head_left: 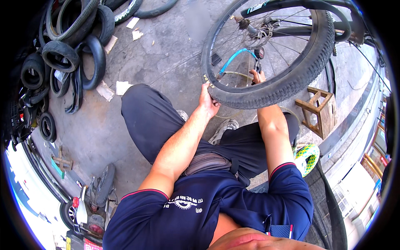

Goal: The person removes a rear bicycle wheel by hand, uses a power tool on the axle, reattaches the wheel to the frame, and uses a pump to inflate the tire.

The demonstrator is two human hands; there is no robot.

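A bicycle wheel with a knobbly black tire (306, 68) hangs in front of me, tilted, still joined to the bike frame (291, 31). My left hand (208, 102) is closed on the tire's near left edge, thumb on its side. Behind the spokes, my right hand (258, 77) is wrapped round the handle of a tire inflator with a round gauge (259, 53). A bright blue hose (234, 59) curves left from the inflator toward the rim. Spokes and tire partly cover my right hand and wrist. Whether the hose end sits on the valve, I cannot tell.
A heap of old tires (60, 56) lies at the far left, with paper scraps (123, 87) nearby. A small wooden stool (323, 114) stands right of the wheel. A scooter (93, 208) is at the lower left. A yellow-green patterned thing (308, 158) lies by my right arm.
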